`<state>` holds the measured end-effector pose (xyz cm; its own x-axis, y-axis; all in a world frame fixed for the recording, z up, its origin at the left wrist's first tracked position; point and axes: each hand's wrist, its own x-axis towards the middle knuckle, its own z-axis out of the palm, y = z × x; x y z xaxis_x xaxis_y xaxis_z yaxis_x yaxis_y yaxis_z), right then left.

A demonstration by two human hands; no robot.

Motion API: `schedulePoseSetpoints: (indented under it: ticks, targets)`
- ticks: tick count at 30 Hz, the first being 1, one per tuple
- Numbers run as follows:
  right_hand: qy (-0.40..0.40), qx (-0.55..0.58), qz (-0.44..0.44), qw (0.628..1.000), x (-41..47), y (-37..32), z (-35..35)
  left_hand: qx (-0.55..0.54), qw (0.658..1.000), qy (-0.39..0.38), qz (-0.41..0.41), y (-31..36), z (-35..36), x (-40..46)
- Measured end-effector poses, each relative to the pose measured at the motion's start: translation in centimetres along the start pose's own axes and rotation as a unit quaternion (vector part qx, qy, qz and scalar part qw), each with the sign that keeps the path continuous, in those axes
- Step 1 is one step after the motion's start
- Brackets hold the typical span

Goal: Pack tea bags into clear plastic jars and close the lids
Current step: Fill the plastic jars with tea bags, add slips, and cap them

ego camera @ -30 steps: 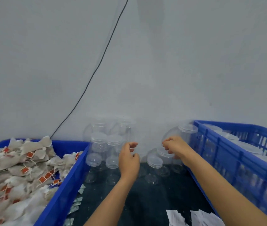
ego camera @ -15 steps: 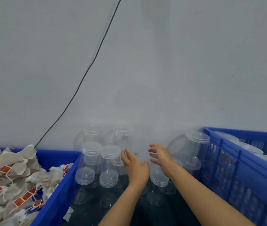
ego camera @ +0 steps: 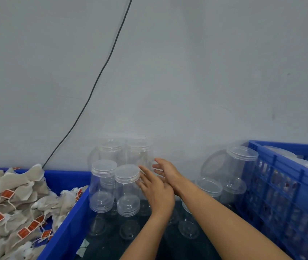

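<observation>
Jars [ego camera: 127, 190]: light, stiff, slippery; hold round the middle.
Tea bags [ego camera: 14, 201]: soft, light; pinch gently.
Left hand [ego camera: 156, 192]: fingers straight, holding nothing.
Right hand [ego camera: 165, 170]: spread wide, holding nothing.

A plain pale grey wall [ego camera: 187, 62] fills the background, crossed by what looks like a thin black cable [ego camera: 100, 76].

Clear lidded jars [ego camera: 127, 190] upright; tea bags [ego camera: 14, 199] in crate

Soft, even light, rather dim and bluish, with no hard shadows on the wall [ego camera: 187, 72]. The hands [ego camera: 158, 184] smear with motion blur. Faint glare glints on the jars [ego camera: 104, 184]. The wide lens bows the crate [ego camera: 284, 184] at the edges.
</observation>
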<state>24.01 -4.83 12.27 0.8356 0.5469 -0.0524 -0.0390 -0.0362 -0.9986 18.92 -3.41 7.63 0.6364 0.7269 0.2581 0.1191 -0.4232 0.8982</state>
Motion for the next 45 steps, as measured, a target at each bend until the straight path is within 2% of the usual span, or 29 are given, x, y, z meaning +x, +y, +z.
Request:
schedulePoseSetpoints:
  ticks: [11,18,21,25,31,35,38,42,45]
  targets:
    - [0.014,-0.111,-0.048,0.993,0.9,0.1,-0.1,-0.169,0.986,-0.006,-0.014,0.4,-0.2,-0.8]
    - [0.076,-0.109,-0.101,0.986,2.8,1.3,0.9,-0.103,0.994,0.019,-0.013,-0.8,-0.3,-0.2]
    - [0.106,-0.137,-0.118,0.978,2.7,1.4,0.5,-0.153,0.988,-0.020,-0.012,-0.9,-0.4,-0.5]
    - [0.146,-0.128,-0.132,0.972,1.2,0.4,-0.6,-0.145,0.988,-0.048,0.008,-0.1,-0.5,-1.3]
    - [0.200,-0.138,-0.137,0.960,-5.0,-0.3,-3.7,-0.185,0.976,-0.102,0.052,0.7,0.0,-6.6]
    - [0.185,-0.104,-0.118,0.970,-10.9,0.5,-4.8,-0.192,0.972,-0.104,0.089,0.6,-1.1,-10.7]
    - [0.153,-0.057,-0.084,0.983,-15.0,2.3,-4.5,-0.181,0.975,-0.077,0.100,-0.3,-2.5,-13.4]
    - [0.077,-0.026,-0.055,0.995,-19.8,5.9,-3.0,-0.128,0.987,-0.043,0.084,-3.0,-5.5,-16.8]
    - [-0.010,-0.013,-0.062,0.998,-22.2,8.6,-1.6,-0.105,0.992,-0.012,0.063,-6.4,-8.6,-18.8]
